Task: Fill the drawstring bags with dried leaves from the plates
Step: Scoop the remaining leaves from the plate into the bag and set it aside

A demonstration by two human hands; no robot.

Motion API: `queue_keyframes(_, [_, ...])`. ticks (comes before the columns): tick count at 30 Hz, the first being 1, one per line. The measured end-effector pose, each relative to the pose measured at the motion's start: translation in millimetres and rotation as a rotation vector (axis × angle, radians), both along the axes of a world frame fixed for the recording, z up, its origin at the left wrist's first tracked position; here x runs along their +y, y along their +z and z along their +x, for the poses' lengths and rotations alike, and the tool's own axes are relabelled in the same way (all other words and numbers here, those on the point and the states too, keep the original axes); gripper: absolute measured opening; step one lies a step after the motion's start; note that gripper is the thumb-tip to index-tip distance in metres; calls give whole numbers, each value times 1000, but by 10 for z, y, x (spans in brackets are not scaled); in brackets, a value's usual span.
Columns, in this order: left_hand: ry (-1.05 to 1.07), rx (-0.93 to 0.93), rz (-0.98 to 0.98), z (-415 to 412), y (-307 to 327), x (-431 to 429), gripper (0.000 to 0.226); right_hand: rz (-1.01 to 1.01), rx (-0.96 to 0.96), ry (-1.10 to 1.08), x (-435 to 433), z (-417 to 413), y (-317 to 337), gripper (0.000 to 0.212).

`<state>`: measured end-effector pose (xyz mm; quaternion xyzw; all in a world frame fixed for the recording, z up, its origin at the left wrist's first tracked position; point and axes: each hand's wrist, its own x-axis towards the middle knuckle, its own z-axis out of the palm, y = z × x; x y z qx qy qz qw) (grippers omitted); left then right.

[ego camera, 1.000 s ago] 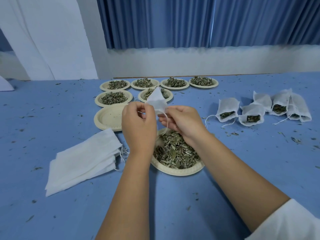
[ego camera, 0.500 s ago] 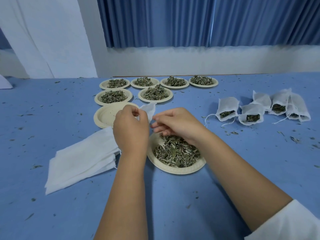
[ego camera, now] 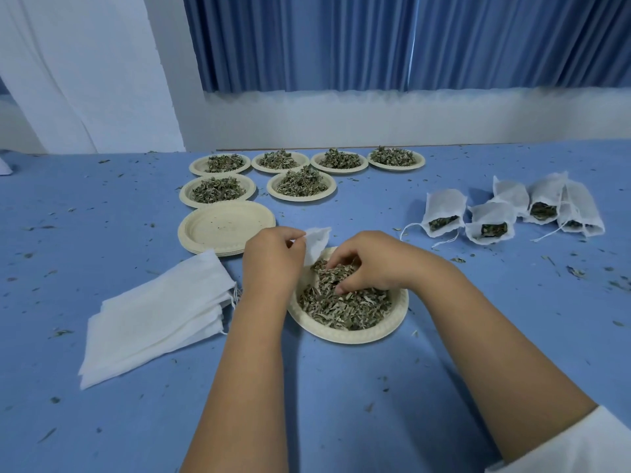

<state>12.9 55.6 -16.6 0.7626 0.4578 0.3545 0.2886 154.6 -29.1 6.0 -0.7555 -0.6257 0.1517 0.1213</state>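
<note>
Looking down from the head camera onto a blue table [ego camera: 341,404] scattered with leaf crumbs.

Pinching an empty white drawstring bag [ego camera: 317,242] with the left hand [ego camera: 273,257], fingers curled and clamped on the cloth, holding the bag upright over the far left rim of the near plate [ego camera: 341,334].

Digging into the dried leaves [ego camera: 345,307] on that plate with the right hand [ego camera: 372,264], fingers and thumb curled down into the pile and closing round a clump, just right of the held bag.

Showing, just left of the left wrist, a flat stack of empty bags [ego camera: 160,315], strings pointing toward the arm.

Showing, just beyond the left hand, a stack of empty plates [ego camera: 225,230], and well beyond both hands six heaped plates [ego camera: 300,198] in two rows.

Showing, well to the right of the right hand, a cluster of filled bags [ego camera: 444,209] lying with open mouths facing the person.

Catching a white sleeve [ego camera: 580,445] on the right arm, and blue curtains [ego camera: 375,39] beyond the table.
</note>
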Motion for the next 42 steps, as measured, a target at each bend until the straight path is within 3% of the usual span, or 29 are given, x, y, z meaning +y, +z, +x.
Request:
queue_keyframes(8, [-12, -11, 70, 98, -24, 31, 31, 75, 21, 46, -9, -14, -6, 30])
queue_keyframes(11, [-49, -4, 100, 128, -15, 50, 20, 122, 64, 39, -23, 13, 15, 29])
queue_keyframes(22, [-67, -93, 91, 31, -11, 84, 13, 283, 452, 42, -121, 93, 172, 27])
queue_keyframes(33, [-77, -94, 96, 4, -11, 71, 14, 275, 433, -65, -111, 94, 130, 16])
queue_keyframes(42, [-45, -114, 101, -18, -11, 99, 16, 408, 538, -102, -151, 89, 190, 16])
